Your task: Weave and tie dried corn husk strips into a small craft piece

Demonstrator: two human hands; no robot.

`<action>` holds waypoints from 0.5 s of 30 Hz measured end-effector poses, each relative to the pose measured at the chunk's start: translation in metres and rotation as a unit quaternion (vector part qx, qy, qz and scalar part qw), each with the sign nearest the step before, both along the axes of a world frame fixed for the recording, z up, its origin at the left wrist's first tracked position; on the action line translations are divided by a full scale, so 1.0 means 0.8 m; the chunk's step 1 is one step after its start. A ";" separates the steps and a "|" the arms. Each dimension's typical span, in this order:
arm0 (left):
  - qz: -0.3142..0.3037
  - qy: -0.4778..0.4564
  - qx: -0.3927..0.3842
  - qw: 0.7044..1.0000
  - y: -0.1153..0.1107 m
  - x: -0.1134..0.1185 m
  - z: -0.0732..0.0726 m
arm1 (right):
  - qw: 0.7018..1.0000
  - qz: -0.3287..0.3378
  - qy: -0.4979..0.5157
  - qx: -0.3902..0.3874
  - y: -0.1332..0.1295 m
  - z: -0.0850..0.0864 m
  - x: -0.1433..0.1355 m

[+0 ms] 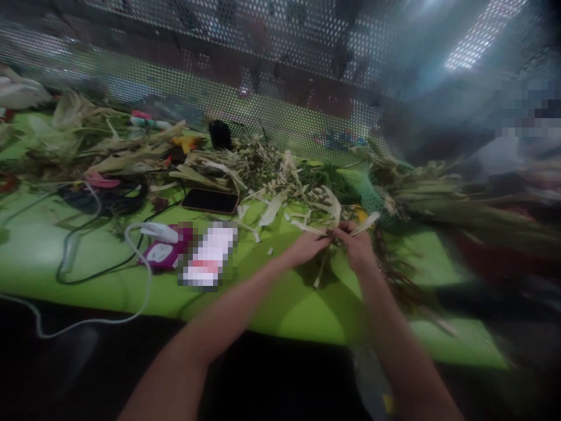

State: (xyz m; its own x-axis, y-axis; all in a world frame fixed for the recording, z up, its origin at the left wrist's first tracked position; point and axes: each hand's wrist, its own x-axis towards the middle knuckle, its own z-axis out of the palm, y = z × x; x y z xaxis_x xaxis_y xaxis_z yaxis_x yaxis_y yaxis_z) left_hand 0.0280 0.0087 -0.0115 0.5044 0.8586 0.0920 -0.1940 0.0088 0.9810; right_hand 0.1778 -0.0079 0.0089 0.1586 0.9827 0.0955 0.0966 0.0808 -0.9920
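Over the green table, my left hand and my right hand meet with their fingertips close together. Both are closed on a small bunch of pale dried husk strips, whose ends fan up and out to the sides. A thin stem-like end hangs below the fingers. The exact spot where the fingertips pinch is small and partly hidden. Loose husk pieces lie just beyond my left hand.
A dark phone, a pixelated bright item and a purple tissue pack lie left, among cables. Dried plant heaps line the back. Green netting wraps stalks at right. A perforated screen stands behind.
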 end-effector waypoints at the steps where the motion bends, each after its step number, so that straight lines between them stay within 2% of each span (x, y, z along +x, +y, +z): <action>1: -0.002 0.009 0.011 1.000 -0.001 -0.001 0.003 | 1.000 -0.005 -0.002 0.006 -0.001 -0.001 -0.002; 5: -0.009 0.008 0.044 0.999 -0.006 0.002 0.007 | 0.999 -0.032 0.006 0.005 -0.003 -0.001 -0.010; 8: 0.013 -0.006 -0.010 1.000 -0.007 0.007 0.000 | 0.999 -0.038 0.013 -0.009 -0.002 0.001 -0.010; 11: 0.067 0.000 -0.086 0.994 -0.005 0.006 -0.006 | 0.999 -0.015 0.012 -0.025 0.000 0.003 -0.006; 15: 0.092 -0.004 -0.122 0.988 -0.002 -0.002 0.000 | 1.000 -0.014 0.001 -0.008 -0.001 0.005 -0.001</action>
State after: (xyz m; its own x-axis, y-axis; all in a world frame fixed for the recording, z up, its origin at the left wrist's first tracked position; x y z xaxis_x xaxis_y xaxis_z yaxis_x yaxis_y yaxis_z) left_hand 0.0268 0.0070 -0.0117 0.3384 0.9325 -0.1259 -0.2229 0.2094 0.9521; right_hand 0.1772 -0.0085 0.0129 0.1858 0.9794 0.0787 0.0971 0.0614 -0.9934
